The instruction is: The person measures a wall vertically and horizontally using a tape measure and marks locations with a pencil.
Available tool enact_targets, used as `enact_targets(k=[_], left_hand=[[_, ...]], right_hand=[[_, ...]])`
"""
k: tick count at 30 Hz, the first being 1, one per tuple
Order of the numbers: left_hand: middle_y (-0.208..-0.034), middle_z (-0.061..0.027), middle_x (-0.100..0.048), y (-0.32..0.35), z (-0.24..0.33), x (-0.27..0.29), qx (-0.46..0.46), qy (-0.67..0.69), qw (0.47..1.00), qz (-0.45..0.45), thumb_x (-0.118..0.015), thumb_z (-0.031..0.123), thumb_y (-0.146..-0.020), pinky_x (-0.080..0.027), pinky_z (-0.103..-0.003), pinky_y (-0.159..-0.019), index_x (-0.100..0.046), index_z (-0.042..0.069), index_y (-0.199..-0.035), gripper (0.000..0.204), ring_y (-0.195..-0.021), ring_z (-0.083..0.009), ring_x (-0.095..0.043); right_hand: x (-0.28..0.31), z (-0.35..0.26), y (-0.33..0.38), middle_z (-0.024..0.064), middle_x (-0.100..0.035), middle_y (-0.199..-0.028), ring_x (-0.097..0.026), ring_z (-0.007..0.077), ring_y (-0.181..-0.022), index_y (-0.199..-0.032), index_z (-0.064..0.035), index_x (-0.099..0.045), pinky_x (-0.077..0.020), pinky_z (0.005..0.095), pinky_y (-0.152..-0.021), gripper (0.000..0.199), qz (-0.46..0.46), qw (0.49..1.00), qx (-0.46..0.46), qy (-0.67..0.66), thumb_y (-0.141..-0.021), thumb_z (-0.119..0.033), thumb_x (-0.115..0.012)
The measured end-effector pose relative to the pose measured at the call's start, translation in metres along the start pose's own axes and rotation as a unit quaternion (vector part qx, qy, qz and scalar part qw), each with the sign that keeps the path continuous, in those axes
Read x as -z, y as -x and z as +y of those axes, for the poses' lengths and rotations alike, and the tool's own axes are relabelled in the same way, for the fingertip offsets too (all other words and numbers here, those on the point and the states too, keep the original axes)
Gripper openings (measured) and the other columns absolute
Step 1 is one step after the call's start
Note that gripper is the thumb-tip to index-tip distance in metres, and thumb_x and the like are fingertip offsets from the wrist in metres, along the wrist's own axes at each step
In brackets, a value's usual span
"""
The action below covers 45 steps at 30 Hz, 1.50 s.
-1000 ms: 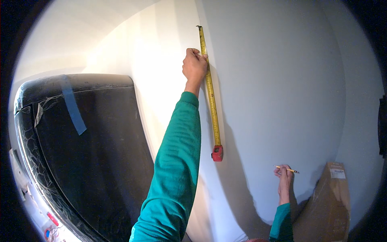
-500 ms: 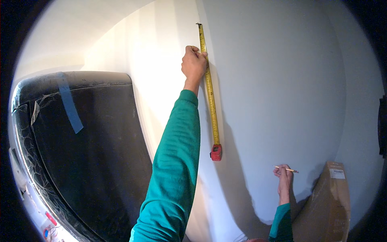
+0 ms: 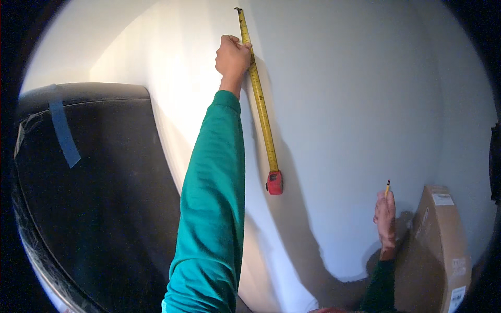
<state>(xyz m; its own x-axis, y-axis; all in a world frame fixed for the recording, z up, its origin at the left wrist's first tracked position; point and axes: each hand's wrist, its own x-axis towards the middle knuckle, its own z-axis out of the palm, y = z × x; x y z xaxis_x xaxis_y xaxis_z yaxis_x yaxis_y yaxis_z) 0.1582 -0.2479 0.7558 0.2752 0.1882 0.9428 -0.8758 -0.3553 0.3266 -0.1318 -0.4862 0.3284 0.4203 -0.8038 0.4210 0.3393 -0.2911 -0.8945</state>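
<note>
High up against the pale wall (image 3: 334, 104), my left hand (image 3: 233, 56) pinches the yellow blade of a tape measure (image 3: 264, 122) not far below its hooked end. The blade runs down and slightly right to the red case (image 3: 274, 183), which hangs free of either hand. Lower right, my right hand (image 3: 385, 213) is raised with its fingers closed round a pencil (image 3: 388, 188). Only the pencil's upper end shows above the fingers; the rest is hidden. Both arms wear green sleeves.
A large black padded piece (image 3: 99, 198), partly under clear plastic film, stands at the left with a strip of blue tape (image 3: 63, 133) on it. A tall brown cardboard box (image 3: 438, 235) leans near the wall at the lower right, beside my right hand.
In the view, my left hand and the tape measure have shifted up and left. My right hand has moved right and up, and its pencil has turned from nearly level to upright.
</note>
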Motion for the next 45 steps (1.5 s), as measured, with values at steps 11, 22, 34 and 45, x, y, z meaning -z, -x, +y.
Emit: enact_targets(k=[11,22,34,45], left_hand=[[-0.101,-0.0052,-0.077,-0.006,-0.004,-0.006,-0.010,0.026,0.999,-0.039,-0.081,0.038,-0.085,-0.057,-0.045,-0.089,-0.065,0.011,-0.115,0.043,-0.099,-0.0287,-0.075],[-0.100,-0.0048,-0.077,-0.003,-0.006,-0.004,-0.004,0.033,0.999,-0.024,-0.081,0.037,-0.084,-0.057,-0.044,-0.089,-0.066,0.013,-0.115,0.042,-0.098,-0.0280,-0.074],[-0.093,-0.0089,-0.074,0.000,-0.016,-0.018,-0.071,0.123,0.990,0.013,-0.071,0.025,-0.088,-0.056,-0.043,-0.084,-0.068,0.008,-0.122,0.038,-0.087,-0.0291,-0.073],[-0.088,-0.0123,-0.072,-0.002,-0.020,-0.030,-0.115,0.187,0.975,0.019,-0.066,0.019,-0.091,-0.056,-0.040,-0.083,-0.064,-0.003,-0.131,0.046,-0.081,-0.0253,-0.071]], right_hand=[[-0.094,-0.194,-0.013,0.0186,-0.066,-0.104,-0.065,0.0310,-0.099,-0.126,0.0002,-0.070,-0.0512,0.0415,-0.090,0.030,0.039,0.882,0.414,0.221,-0.106,-0.018,-0.055],[-0.255,-0.385,-0.168,0.0134,-0.066,-0.111,-0.067,0.0335,-0.105,-0.127,-0.0135,-0.072,-0.0550,0.0466,-0.095,0.029,0.059,0.683,0.624,0.374,-0.103,-0.016,-0.055],[-0.272,-0.381,-0.197,0.0145,-0.063,-0.115,-0.069,0.0356,-0.108,-0.130,-0.0160,-0.071,-0.0561,0.0485,-0.097,0.037,0.083,0.638,0.623,0.445,-0.098,-0.008,-0.055],[-0.260,-0.384,-0.227,0.0090,-0.065,-0.097,-0.064,0.0234,-0.088,-0.105,-0.0052,-0.070,-0.0552,0.0398,-0.080,0.016,0.129,0.557,0.716,0.400,-0.098,-0.015,-0.059]])
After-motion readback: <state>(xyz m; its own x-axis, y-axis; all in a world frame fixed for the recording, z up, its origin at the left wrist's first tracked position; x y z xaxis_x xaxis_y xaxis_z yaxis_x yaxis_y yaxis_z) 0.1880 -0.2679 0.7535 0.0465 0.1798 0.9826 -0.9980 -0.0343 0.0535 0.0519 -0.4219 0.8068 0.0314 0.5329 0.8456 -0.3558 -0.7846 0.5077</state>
